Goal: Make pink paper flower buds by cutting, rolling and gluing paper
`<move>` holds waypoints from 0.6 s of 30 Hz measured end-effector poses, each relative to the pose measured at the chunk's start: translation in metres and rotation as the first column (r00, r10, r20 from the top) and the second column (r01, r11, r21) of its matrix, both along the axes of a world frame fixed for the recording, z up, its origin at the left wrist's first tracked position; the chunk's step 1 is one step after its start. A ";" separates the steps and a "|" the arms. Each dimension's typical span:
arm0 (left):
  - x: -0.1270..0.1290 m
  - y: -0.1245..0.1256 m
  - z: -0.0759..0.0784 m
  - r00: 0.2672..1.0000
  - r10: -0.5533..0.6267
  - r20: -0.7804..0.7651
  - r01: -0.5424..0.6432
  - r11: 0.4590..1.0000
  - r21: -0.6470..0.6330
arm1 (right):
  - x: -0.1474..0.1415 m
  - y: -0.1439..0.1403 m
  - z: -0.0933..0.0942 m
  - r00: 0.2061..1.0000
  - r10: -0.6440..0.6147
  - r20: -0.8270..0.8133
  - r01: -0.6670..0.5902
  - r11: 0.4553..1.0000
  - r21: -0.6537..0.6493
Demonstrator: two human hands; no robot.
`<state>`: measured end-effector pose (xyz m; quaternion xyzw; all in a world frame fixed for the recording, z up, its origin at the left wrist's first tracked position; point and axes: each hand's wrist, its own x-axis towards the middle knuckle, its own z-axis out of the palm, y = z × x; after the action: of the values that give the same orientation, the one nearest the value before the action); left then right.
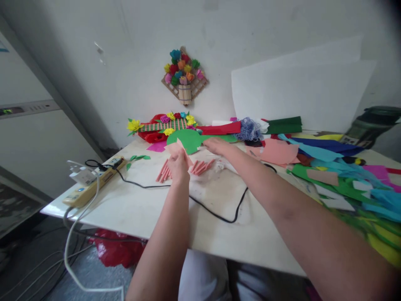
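My left hand (178, 166) is closed on a pale pink piece of paper (174, 148), which stands up out of its fingers. On either side of that hand lie rolled pink paper sticks (200, 167), in two loose groups on the table. My right hand (215, 145) reaches over the far part of the table, beside a round green sheet of paper (187, 141). Its fingers are bent together at the green sheet's right edge, and what they pinch, if anything, is too small to name. Clear plastic wrap (221, 164) lies under the right wrist.
A paper-flower piece (166, 124) stands at the back. On the left lie a power strip (94, 182) and green paper leaves (138, 157); a black cable (216, 215) crosses the table. Coloured paper scraps (332, 179) and a dark bottle (372, 125) fill the right.
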<state>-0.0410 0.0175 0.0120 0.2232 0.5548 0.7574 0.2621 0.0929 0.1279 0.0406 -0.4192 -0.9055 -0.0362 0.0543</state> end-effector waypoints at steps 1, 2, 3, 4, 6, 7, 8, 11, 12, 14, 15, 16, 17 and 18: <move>0.000 0.001 -0.001 1.000 -0.009 -0.002 0.009 1.000 0.029 | 0.003 -0.007 0.008 1.000 0.015 -0.007 -0.015 1.000 0.021; -0.001 0.001 -0.001 1.000 -0.020 -0.002 0.020 0.998 0.059 | 0.006 -0.016 0.016 1.000 0.017 -0.019 -0.017 1.000 0.016; -0.001 0.002 -0.001 0.999 -0.033 -0.006 0.033 0.995 0.099 | 0.009 -0.025 0.023 0.999 0.022 -0.032 -0.022 1.000 -0.002; -0.001 0.002 -0.001 0.999 -0.032 -0.009 0.033 0.988 0.153 | 0.011 -0.035 0.029 0.999 0.030 -0.033 -0.031 0.999 -0.037; -0.001 0.002 -0.001 0.998 -0.057 -0.019 0.059 0.981 0.186 | 0.015 -0.054 0.035 0.999 0.031 -0.032 -0.035 0.989 -0.144; -0.001 0.002 -0.002 0.998 -0.057 -0.020 0.059 0.978 0.202 | 0.016 -0.062 0.035 0.999 0.038 -0.024 -0.042 0.975 -0.217; -0.002 0.002 -0.002 0.999 -0.047 -0.027 0.052 0.977 0.209 | 0.017 -0.070 0.033 0.999 0.045 -0.024 -0.050 0.961 -0.270; -0.004 0.002 -0.006 0.998 0.029 -0.052 -0.020 0.985 0.171 | 0.015 -0.089 0.022 0.998 0.060 -0.025 -0.065 0.947 -0.315; -0.005 0.002 -0.008 0.996 0.053 -0.068 -0.042 0.986 0.164 | 0.014 -0.094 0.019 0.996 0.083 -0.022 -0.085 0.951 -0.297; -0.006 0.004 -0.014 0.992 0.046 -0.121 -0.021 0.980 0.196 | 0.010 -0.103 0.015 0.993 0.115 0.026 -0.106 0.967 -0.230; -0.007 0.004 -0.016 0.990 0.030 -0.137 -0.001 0.979 0.205 | 0.008 -0.107 0.014 0.993 0.106 0.058 -0.092 0.974 -0.205; -0.008 0.005 -0.019 0.989 0.020 -0.144 0.011 0.978 0.209 | 0.007 -0.109 0.015 0.993 0.096 0.073 -0.081 0.979 -0.186; -0.008 0.006 -0.021 0.990 0.015 -0.141 0.014 0.979 0.203 | 0.006 -0.111 0.017 0.993 0.080 0.083 -0.066 0.984 -0.163; -0.009 0.008 -0.023 0.990 0.024 -0.141 0.002 0.983 0.181 | 0.006 -0.111 0.019 0.995 0.064 0.083 -0.052 0.989 -0.140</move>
<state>-0.0499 0.0250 -0.0106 0.2966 0.5023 0.7881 0.1963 0.0984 0.0166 0.0596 -0.3936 -0.9191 0.0095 -0.0132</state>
